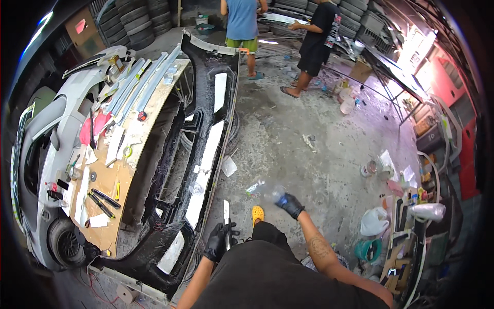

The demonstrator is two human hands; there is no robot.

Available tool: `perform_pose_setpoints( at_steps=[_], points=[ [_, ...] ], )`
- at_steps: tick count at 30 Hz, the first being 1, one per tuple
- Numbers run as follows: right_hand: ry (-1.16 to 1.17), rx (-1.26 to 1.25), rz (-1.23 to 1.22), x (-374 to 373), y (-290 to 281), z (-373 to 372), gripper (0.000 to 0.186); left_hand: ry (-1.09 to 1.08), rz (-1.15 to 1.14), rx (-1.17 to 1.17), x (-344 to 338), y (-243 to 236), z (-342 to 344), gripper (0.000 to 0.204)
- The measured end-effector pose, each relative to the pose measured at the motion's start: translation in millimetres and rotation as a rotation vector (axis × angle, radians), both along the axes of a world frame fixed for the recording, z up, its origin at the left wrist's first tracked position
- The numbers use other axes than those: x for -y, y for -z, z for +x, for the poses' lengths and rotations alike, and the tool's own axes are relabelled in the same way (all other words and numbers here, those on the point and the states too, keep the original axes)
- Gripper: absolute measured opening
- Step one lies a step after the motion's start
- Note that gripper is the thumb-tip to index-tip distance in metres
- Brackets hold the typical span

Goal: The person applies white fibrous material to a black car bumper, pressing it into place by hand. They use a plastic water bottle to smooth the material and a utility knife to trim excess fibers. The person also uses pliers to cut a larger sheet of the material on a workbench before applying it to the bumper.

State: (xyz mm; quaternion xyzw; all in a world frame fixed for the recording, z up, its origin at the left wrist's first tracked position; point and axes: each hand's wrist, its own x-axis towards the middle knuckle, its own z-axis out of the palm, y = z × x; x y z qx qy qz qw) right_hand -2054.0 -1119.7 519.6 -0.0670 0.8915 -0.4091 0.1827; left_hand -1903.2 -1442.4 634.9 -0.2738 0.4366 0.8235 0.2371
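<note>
My left hand (218, 245), in a black glove, is closed around a narrow, flat white strip (226, 212) that stands roughly upright beside the bumper. My right hand (291, 206), also black-gloved, reaches forward over the floor. Its fingers look curled at a clear, see-through object (274, 194), too blurred to name. To my left lies a long black car bumper (208, 116), its inner side up, with white strips (206, 159) laid along it. On the bumper sits a small clear plastic piece (195, 188).
A cluttered workbench (136, 177) holds knives, tape and long trim pieces, with a grey car (67, 134) behind. Two people (242, 26) (315, 38) stand ahead. On the right are a white plastic bag (374, 221), a green bucket (368, 250) and shelving. My yellow clog (258, 214) is below.
</note>
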Motion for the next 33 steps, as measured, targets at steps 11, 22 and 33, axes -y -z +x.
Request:
perform_pose_setpoints(
  at_steps=[11, 22, 33],
  points=[
    [-0.156, 0.834, 0.256, -43, 126, -122, 0.024, -0.789, 0.082, -0.066, -51, 1, 38, 0.044],
    [-0.365, 0.726, 0.166, 122, 96, -163, 0.019, -1.155, -0.362, -0.175, -87, -13, 140, 0.039],
    [-0.723, 0.685, 0.333, 190, 81, 54, 0.025, -1.426, -0.122, -0.089, -70, 3, 332, 0.037]
  ],
)
